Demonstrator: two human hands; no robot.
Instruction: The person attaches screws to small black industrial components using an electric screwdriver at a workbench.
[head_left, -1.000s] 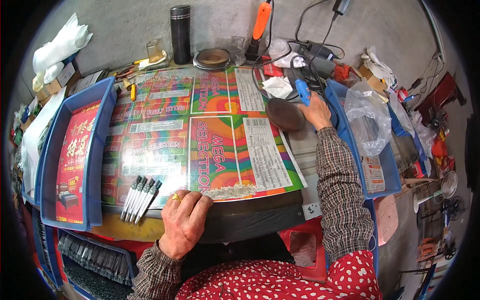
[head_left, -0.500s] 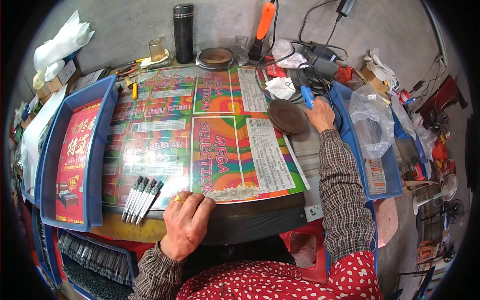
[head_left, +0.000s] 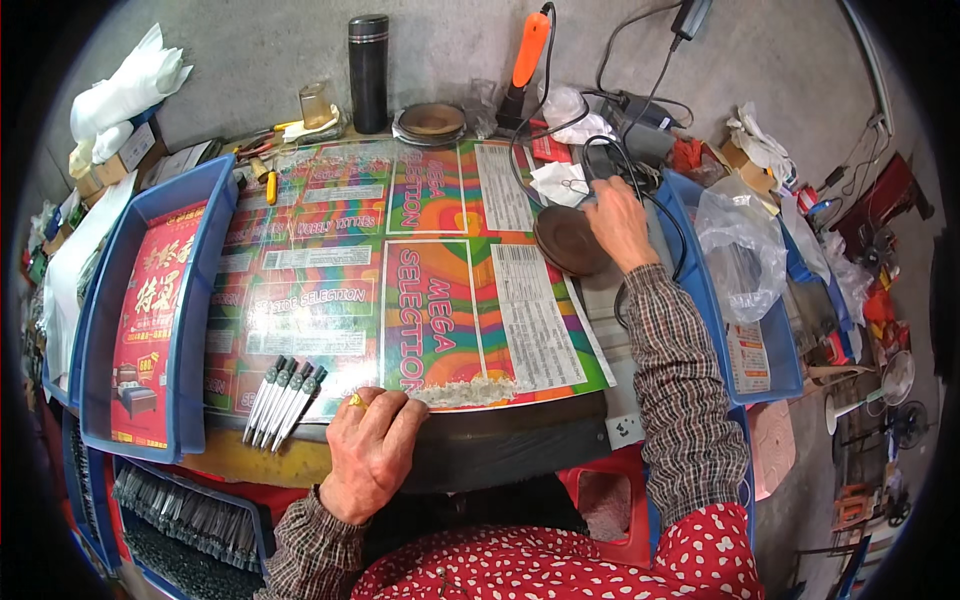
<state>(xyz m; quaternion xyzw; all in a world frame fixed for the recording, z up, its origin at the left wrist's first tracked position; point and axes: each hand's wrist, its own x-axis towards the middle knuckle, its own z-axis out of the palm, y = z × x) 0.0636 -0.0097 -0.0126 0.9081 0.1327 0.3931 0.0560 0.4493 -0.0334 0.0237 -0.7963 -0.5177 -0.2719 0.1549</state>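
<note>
My left hand (head_left: pixel 372 450) rests with curled fingers at the front edge of a colourful printed sheet (head_left: pixel 430 300), a small yellow thing on one finger. What it holds, if anything, is hidden. To its left, several white pens with black caps (head_left: pixel 283 402) lie side by side. My right hand (head_left: pixel 617 228) is over the right edge of a dark brown round disc (head_left: pixel 570 240), its fingers drawn together beside a crumpled white paper (head_left: pixel 558 184) and a black cable (head_left: pixel 683 235). I cannot make out what is between those fingers.
Blue trays flank the table, one (head_left: pixel 188 330) at left, another (head_left: pixel 778 375) at right with a clear plastic bag (head_left: pixel 740 245). Along the back stand a black flask (head_left: pixel 369 75), a second round disc (head_left: pixel 432 120) and an orange-handled tool (head_left: pixel 530 48). Below left, a bin holds many parts (head_left: pixel 190 515).
My right hand has moved left and slightly back, from beside the disc to over its edge. The blue tool it held no longer shows. The cable's loops have shifted. My left hand stays put.
</note>
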